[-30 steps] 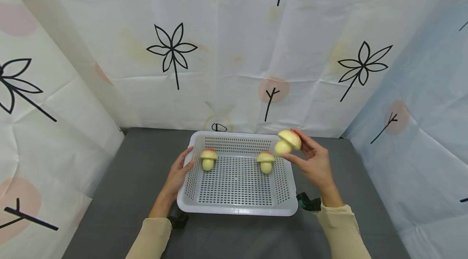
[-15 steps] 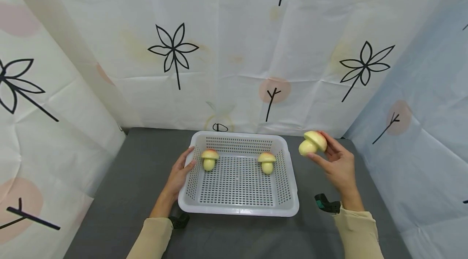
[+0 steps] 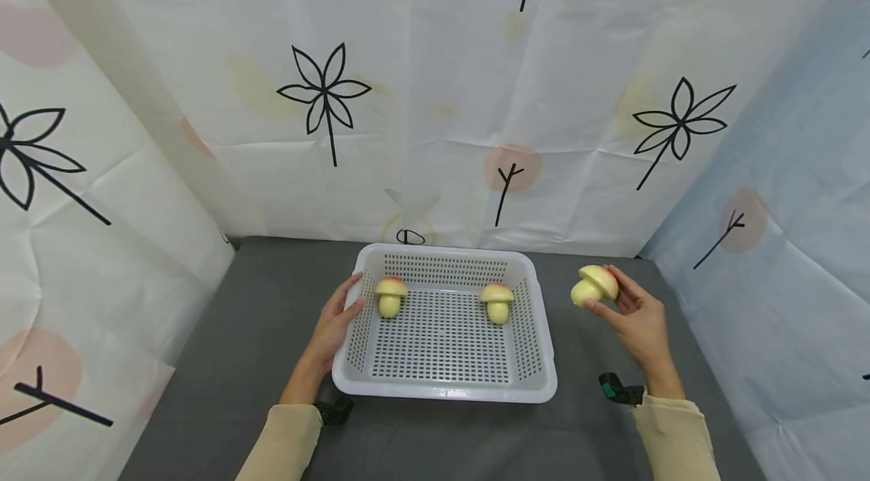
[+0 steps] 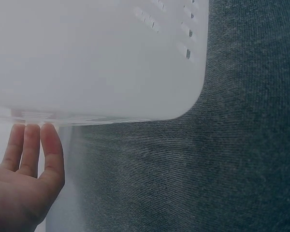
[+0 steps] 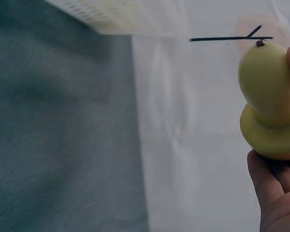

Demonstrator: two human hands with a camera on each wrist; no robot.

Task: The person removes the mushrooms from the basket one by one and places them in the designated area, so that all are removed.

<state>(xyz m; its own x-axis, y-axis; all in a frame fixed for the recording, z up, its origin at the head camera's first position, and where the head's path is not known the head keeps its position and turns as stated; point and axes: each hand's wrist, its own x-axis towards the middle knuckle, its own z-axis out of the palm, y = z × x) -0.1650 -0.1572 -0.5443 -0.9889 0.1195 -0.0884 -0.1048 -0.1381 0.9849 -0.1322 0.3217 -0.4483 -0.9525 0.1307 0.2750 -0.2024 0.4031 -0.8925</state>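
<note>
A light grey plastic basket (image 3: 445,393) with perforated walls and floor sits on the dark table. Two yellow toy mushrooms stand inside it, one mushroom (image 3: 390,297) near the left wall and another mushroom (image 3: 498,303) near the right. My left hand (image 3: 331,330) holds the basket's left side, thumb over the rim; in the left wrist view its fingers (image 4: 51,142) reach the basket's edge. To the right of the basket, my right hand (image 3: 641,322) pinches a third toy mushroom (image 5: 267,84) between thumb and fingers, its stem pointing left and down in the head view.
Dark grey cloth (image 3: 265,307) covers the table. White curtains (image 3: 421,88) printed with black plant outlines stand behind and on both sides. A dark wrist strap (image 3: 620,390) shows at the right sleeve, and another strap (image 3: 334,411) at the left.
The right hand has carried its mushroom from over the basket's right rim out to the right, then lowered it slightly. The left hand and the basket have stayed in place.
</note>
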